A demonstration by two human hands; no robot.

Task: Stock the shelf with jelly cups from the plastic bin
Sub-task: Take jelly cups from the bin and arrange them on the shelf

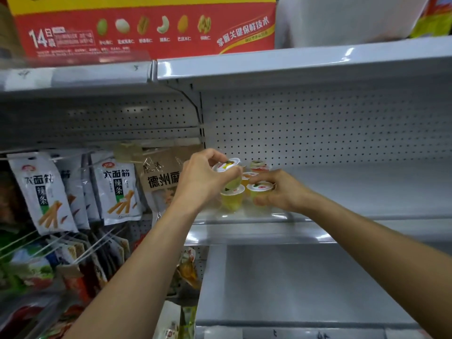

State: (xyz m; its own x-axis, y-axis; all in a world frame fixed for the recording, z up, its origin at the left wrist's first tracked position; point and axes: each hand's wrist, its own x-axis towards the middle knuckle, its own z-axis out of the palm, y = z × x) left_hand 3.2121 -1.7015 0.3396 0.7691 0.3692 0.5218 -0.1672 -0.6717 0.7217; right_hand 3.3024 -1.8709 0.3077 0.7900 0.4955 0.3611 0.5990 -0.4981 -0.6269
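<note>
Holding a tipped cup (226, 166) in the left fingers (214, 155), curled snug round it, with the lid leaning to the right. Holding a second cup (260, 189) in the right fingers (263, 177), curled round its sides, low at the front of the shelf (342, 192). Cannot tell if its bottom is on the shelf or just over it.

Turn the tipped cup straight first, so the lid faces up. Then bring it down slowly. Mind the yellow cup (232, 195) right under it, and do not drop one cup on top of the other. Look for a bare spot just beside the yellow cup and set the tipped cup flat there.

Press the second cup down gently till it sits flat, close to the yellow cup. Let go only when it does not rock. Open the fingers wide and lift them straight up, so no lid gets caught.

Take care with the back cups (258, 165) near the wall, which might fall over with one bump. Watch the brown bag (166, 177) hanging just behind the left wrist, too.

Cannot see the bin here. Probably need to reach down for more cups after these two.
</note>
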